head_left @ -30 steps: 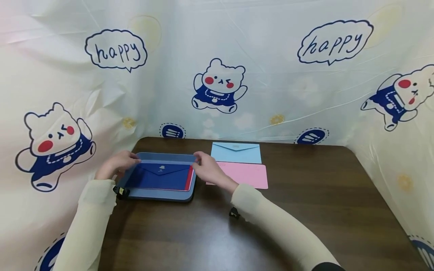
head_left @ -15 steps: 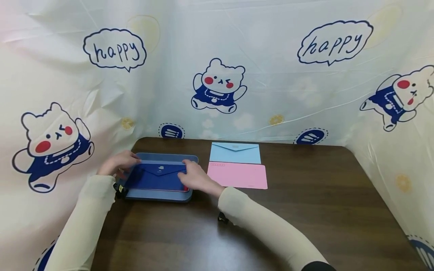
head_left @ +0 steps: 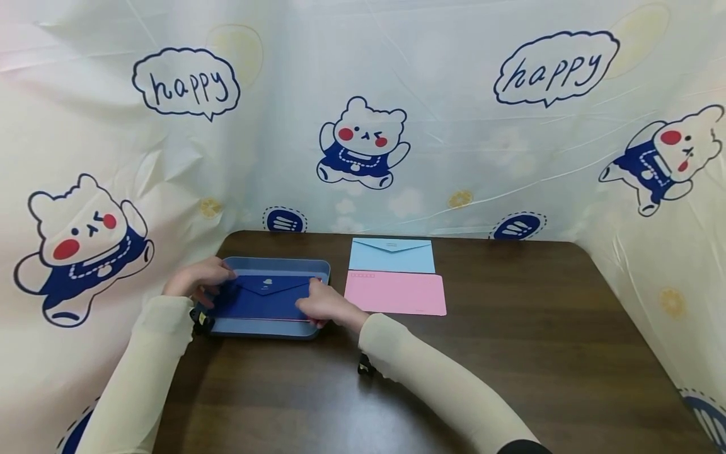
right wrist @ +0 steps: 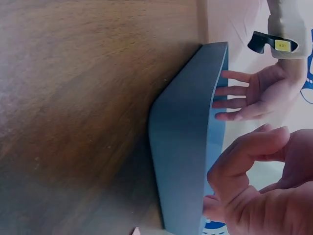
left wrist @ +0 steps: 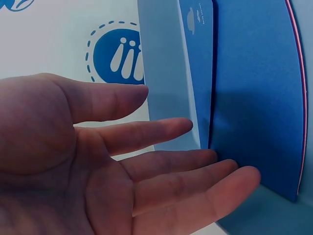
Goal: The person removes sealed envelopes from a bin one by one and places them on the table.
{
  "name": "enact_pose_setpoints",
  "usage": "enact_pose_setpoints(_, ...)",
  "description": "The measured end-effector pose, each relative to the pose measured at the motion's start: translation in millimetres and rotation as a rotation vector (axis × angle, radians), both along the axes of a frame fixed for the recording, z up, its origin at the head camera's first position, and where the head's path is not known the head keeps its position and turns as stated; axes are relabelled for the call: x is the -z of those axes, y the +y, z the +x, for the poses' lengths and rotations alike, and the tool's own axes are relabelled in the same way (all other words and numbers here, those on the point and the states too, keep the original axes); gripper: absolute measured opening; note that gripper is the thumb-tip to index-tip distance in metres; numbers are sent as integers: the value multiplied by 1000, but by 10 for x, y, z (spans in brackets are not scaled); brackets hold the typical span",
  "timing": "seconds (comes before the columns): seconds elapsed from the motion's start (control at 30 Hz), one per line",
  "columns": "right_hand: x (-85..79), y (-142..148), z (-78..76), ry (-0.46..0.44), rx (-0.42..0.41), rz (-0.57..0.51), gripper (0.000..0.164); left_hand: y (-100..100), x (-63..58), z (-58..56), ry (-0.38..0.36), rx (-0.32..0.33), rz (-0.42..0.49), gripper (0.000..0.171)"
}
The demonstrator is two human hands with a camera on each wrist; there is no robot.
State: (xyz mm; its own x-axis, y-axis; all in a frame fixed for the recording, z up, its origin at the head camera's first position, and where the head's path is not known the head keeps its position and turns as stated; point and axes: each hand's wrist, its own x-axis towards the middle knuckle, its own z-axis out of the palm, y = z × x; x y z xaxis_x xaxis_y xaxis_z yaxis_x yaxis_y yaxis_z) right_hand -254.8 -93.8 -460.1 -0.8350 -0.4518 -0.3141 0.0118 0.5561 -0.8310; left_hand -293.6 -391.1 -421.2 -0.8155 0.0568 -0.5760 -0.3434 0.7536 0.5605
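Nearest, two forearms in cream sleeves reach from the near edge of the dark wooden table (head_left: 454,378) toward its left part, each with a small black camera clip at the wrist. The right hand (head_left: 323,304) lies palm down over the right end of a dark blue envelope (head_left: 263,296), fingers curled onto its lower right corner; the right wrist view shows the thumb and forefinger bent toward each other above the tray's rim, but whether they actually pinch the paper I cannot tell. The left hand (head_left: 200,277) sits at the envelope's left end, and the left wrist view shows it flat and relaxed, fingers (left wrist: 195,181) straight and together, tips touching the envelope's edge without closing on it. The envelope lies flap side up inside a grey-blue tray (head_left: 272,329), which stands near the table's left edge; a thin red line of another sheet shows along the envelope's near and right edges. Just right of the tray, a pink envelope (head_left: 395,293) lies flat on the table, and touching its far edge is a light blue envelope (head_left: 391,255), close to the far edge. Behind the table hangs a white curtain (head_left: 454,157) printed with bears and "happy" bubbles.
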Motion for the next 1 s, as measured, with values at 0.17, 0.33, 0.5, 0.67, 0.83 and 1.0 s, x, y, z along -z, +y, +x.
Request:
enact_pose_setpoints(0.17,2,16,-7,-34,-7,-23,63,26,-8,-18,-15,-21,12,63)
enact_pose_setpoints(0.33,-25,26,5,-75,4,-67,64,53,-31,-6,-12,-35,7,62)
enact_pose_setpoints(0.5,-23,40,7,-104,23,-96,67,67,7,-18,3,-39,-1,60)
enact_pose_setpoints(0.67,-43,57,18,-110,40,-127,66,70,31,-11,18,-23,2,61)
enact_pose_setpoints(0.83,-64,72,39,-111,70,-142,65,82,37,0,24,-20,-15,62)
enact_pose_setpoints(1.0,-75,71,37,-103,93,-156,65,112,22,17,12,-17,-28,63)
